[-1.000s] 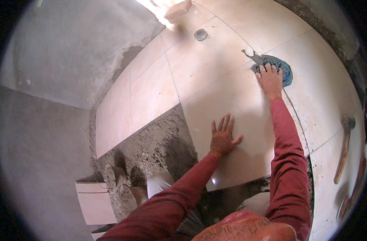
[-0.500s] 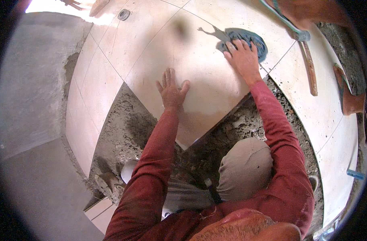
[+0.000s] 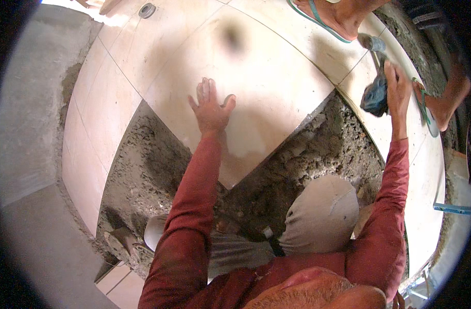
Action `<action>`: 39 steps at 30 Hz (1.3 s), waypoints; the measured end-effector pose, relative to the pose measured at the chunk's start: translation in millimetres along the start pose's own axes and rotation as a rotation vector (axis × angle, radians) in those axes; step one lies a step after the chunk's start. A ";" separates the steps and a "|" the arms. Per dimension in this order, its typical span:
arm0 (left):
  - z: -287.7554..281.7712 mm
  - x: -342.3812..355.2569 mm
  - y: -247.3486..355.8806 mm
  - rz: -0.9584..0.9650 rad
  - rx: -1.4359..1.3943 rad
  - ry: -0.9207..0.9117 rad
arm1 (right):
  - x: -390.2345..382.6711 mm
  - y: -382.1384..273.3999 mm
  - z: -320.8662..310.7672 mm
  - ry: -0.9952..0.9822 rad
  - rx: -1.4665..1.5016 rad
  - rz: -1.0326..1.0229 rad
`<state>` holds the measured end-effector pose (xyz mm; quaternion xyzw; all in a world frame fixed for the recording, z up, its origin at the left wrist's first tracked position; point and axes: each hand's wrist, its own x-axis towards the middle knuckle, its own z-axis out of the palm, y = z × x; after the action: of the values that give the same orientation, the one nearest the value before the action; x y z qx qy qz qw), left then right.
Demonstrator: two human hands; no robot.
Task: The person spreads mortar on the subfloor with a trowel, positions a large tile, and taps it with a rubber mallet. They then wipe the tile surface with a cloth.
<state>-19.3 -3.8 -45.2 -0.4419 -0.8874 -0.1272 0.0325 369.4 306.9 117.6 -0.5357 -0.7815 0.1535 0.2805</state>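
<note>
My left hand (image 3: 212, 110) lies flat with fingers spread on a large cream floor tile (image 3: 261, 113), whose near corner points toward me over rough mortar. Off to the right, my right hand (image 3: 398, 92) is closed on a bunched dark blue cloth (image 3: 374, 99), above the tiles on that side. Just beyond it is a mallet (image 3: 372, 43) with a grey head; the hand and cloth hide most of its handle.
Another person's sandalled feet stand at the far right, one foot (image 3: 336, 15) beside the mallet, the other foot (image 3: 439, 105) near my right hand. Rough wet mortar (image 3: 318, 147) surrounds my knees. A grey ring (image 3: 147, 10) lies far left; a blue tool (image 3: 452, 208) lies right.
My right hand has lifted the cloth off the tile and carried it right, near the mallet. My left hand stays flat on the tile. The other person's feet show more fully.
</note>
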 end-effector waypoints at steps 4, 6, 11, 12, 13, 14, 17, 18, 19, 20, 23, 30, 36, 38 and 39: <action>-2.5 3.0 0.3 0.003 0.026 0.012 | 64.0 -88.3 58.4 0.010 0.339 -0.424; -3.4 4.2 1.1 0.025 0.035 0.042 | 79.3 -148.9 124.5 -0.131 0.210 -0.258; -6.3 7.0 -0.2 0.002 0.052 -0.041 | 7.6 -315.9 329.0 -0.566 0.183 -0.767; -6.7 7.9 -1.8 0.002 0.056 -0.070 | -19.0 -325.8 356.3 -0.609 0.218 -0.902; -7.3 8.4 -3.1 0.011 0.062 -0.087 | -56.7 -339.2 380.5 -0.424 0.213 -1.066; -7.5 10.0 -5.3 0.022 0.067 -0.102 | -67.8 -347.0 403.0 -0.352 0.238 -1.137; -6.7 10.3 -9.3 -0.002 0.055 -0.198 | -76.4 -367.0 451.7 -0.319 0.108 -1.221; -6.3 9.6 -10.1 -0.034 0.065 -0.280 | -64.0 -370.2 463.4 -0.259 0.088 -1.175; -5.2 10.1 -10.2 -0.014 0.072 -0.229 | -48.5 -373.6 472.2 -0.199 0.068 -1.127; -4.1 11.0 -10.2 -0.011 0.096 -0.211 | -29.5 -378.7 480.5 -0.216 -0.014 -1.080; -2.2 12.4 -7.8 -0.023 0.090 -0.153 | 27.7 -374.3 494.4 -0.149 -0.105 -0.924; -7.9 14.6 -1.8 -0.033 0.018 -0.146 | 136.4 -329.1 491.6 0.000 -0.037 -0.570; -6.7 15.9 -1.2 -0.038 0.054 -0.173 | 176.7 -256.7 453.6 0.063 -0.152 -0.380; -6.3 14.9 -0.7 -0.030 0.046 -0.164 | 176.8 -231.9 427.1 0.181 -0.216 -0.310; -6.6 14.5 -1.0 -0.025 0.041 -0.159 | 174.9 -215.8 409.2 0.190 -0.228 -0.330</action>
<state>-29.3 5.1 -36.5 -0.4389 -0.8950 -0.0737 -0.0306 -86.4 411.4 -43.3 -0.4409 -0.8408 -0.0350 0.3120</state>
